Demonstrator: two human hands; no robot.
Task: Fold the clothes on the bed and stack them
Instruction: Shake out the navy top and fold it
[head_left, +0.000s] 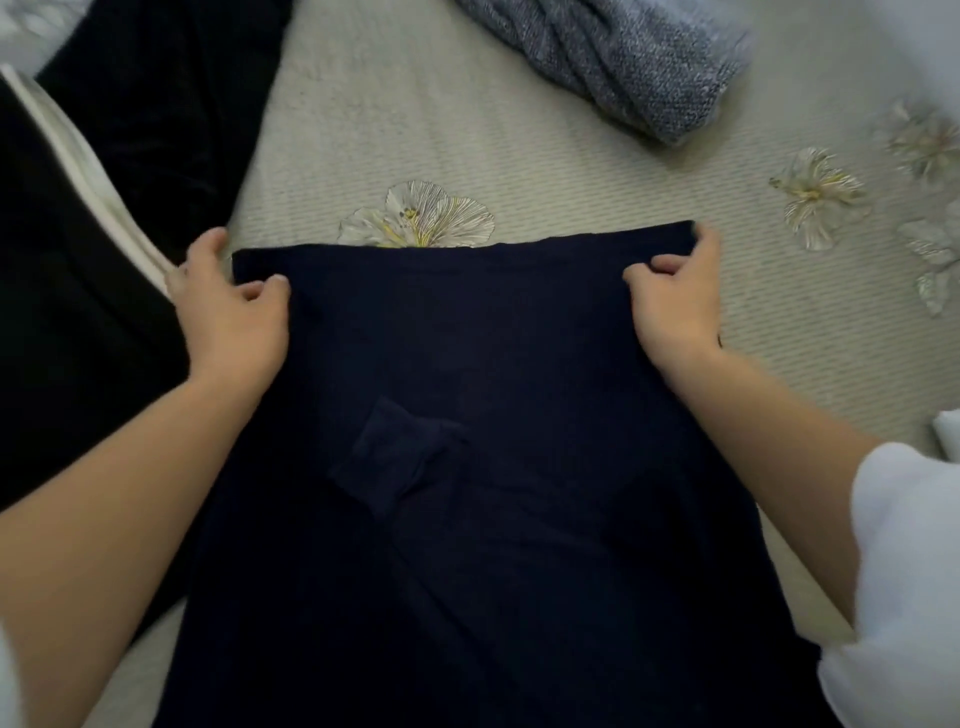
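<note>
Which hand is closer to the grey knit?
Right. The right hand pinches the right corner of the navy garment, below the grey knit in view; the left hand grips the left corner, farther away.

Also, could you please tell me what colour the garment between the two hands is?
The garment is plain dark navy, best seen in the head view.

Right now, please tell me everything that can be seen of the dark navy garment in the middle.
The navy garment is plain, dark blue, soft-looking cloth, spread flat on the bed cover and running from the middle toward the camera. Its far edge is straight. A small folded piece of the same cloth lies on it near the centre. The left hand pinches its far left corner, the right hand its far right corner.
</note>
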